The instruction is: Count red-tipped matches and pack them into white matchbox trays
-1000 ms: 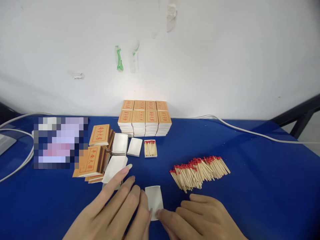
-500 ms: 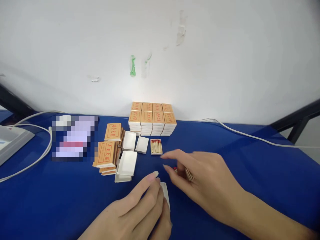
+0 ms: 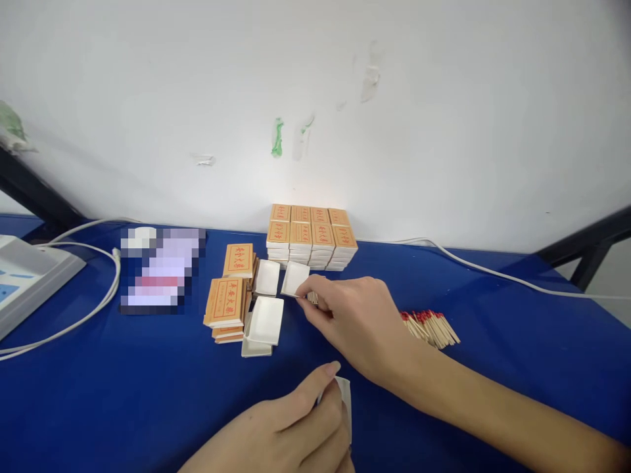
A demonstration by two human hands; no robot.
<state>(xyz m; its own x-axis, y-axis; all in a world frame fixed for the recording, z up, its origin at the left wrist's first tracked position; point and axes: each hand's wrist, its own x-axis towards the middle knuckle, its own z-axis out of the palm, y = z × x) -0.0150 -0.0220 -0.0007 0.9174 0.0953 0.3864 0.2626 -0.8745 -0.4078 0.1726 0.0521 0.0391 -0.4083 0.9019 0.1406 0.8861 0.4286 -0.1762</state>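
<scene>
My left hand (image 3: 315, 420) is at the bottom centre, fingers curled around a small white matchbox tray (image 3: 346, 401) that is mostly hidden behind them. Farther forward, my right hand (image 3: 365, 318) pinches the near corner of an empty white matchbox tray (image 3: 296, 278) between thumb and index finger. Beneath that hand, a few pale matchsticks (image 3: 312, 297) from a filled tray peek out. A pile of loose red-headed matches (image 3: 434, 328) lies to the right of my right wrist.
Orange matchboxes (image 3: 311, 236) stand stacked against the wall. Left of centre lie orange matchbox sleeves (image 3: 227, 301) and more empty trays (image 3: 267, 320). A blurred-out phone-like object (image 3: 167, 269), white cables (image 3: 111, 282) and a white device (image 3: 34, 279) are at the left.
My right hand has moved left and forward to the empty tray and grips its corner, now covering most of the filled tray. The match pile has come into view. The view has shifted slightly.
</scene>
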